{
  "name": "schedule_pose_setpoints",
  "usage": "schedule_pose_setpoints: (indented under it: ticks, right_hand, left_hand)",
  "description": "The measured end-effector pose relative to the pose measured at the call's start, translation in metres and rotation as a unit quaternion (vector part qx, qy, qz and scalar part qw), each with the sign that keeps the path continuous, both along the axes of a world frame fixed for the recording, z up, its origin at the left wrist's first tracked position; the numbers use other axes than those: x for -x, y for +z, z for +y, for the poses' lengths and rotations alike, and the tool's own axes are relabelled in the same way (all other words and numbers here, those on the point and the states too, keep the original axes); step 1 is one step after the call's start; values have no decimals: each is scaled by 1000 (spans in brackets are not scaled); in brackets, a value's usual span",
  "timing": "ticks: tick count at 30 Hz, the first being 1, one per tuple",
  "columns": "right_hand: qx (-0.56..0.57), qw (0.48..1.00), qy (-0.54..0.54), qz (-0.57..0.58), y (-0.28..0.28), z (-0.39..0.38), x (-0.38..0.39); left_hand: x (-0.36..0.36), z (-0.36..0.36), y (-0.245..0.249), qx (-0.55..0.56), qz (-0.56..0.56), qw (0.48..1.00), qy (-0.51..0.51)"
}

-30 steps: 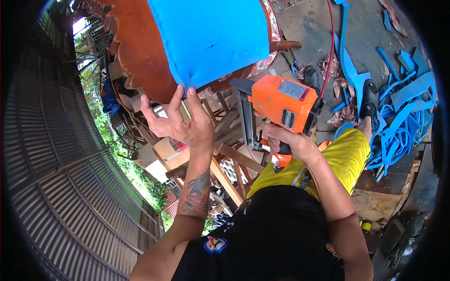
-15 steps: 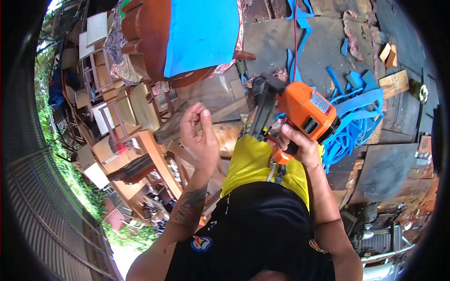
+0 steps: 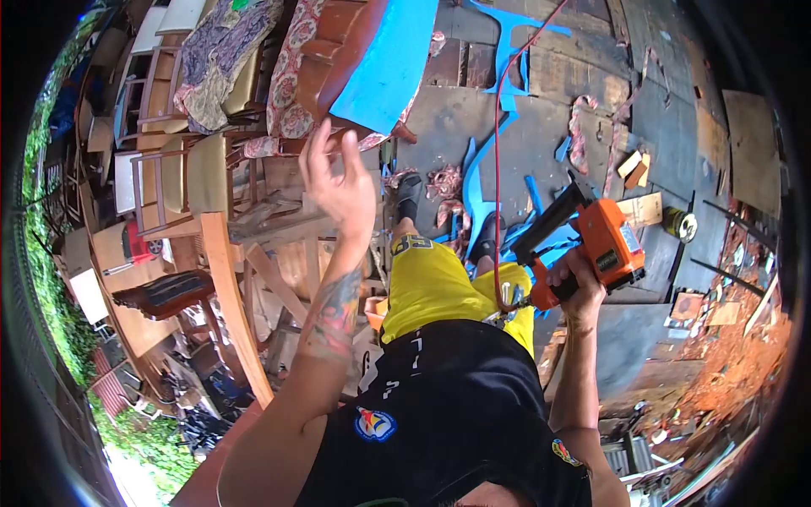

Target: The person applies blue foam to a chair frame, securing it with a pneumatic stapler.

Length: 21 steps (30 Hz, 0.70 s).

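Note:
My right hand (image 3: 581, 286) is wrapped around the handle of an orange and black pneumatic staple gun (image 3: 610, 241), held at my right side with its long black magazine angled away. A red air hose (image 3: 498, 144) runs from its handle end up past the floor. My left hand (image 3: 345, 193) is raised with fingers spread and holds nothing. Its fingertips overlap the lower edge of a blue foam sheet (image 3: 389, 63) in this view. That sheet lies over a brown wooden piece of furniture, beside floral-patterned upholstery (image 3: 291, 76).
Blue foam offcuts (image 3: 477, 169) and fabric scraps (image 3: 581, 135) lie on the board-covered floor. Stacked chairs (image 3: 173, 169) and a wooden beam (image 3: 232, 308) stand at the left. A can (image 3: 678, 224) and wood blocks (image 3: 634, 167) are at the right.
The view has shifted, showing more floor and my feet. My left hand has risen toward the foam with fingers spreading. The staple gun has moved out to the right, still in my right hand.

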State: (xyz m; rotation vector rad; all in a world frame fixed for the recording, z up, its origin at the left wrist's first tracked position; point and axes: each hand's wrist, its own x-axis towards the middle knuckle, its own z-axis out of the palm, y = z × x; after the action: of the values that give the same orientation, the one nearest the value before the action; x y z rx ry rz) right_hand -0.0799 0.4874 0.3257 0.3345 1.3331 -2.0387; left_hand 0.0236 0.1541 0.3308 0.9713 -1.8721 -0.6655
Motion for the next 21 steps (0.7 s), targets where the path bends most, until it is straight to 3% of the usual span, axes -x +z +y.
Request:
schedule_pose_setpoints:
  ticks: [1, 2, 7, 9, 13, 21]
  right_hand:
    - [-6, 1000, 17, 23, 1, 5, 1]
    - [-12, 998, 33, 45, 1, 8, 2]
    - [-60, 994, 62, 61, 16, 5, 0]
    - [-67, 994, 71, 51, 18, 1, 1]
    - [-80, 987, 117, 75, 19, -5, 5]
    - [-108, 973, 184, 86, 14, -5, 12]
  left_hand:
    - [7, -6, -4, 97, -46, 994, 5]
    - [11, -13, -15, 125, -60, 990, 18]
    - [34, -7, -28, 169, -11, 983, 68]
    - [33, -10, -37, 228, -90, 967, 67]
    - [40, -17, -43, 299, -103, 945, 82]
    - [41, -17, -49, 309, -103, 940, 100]
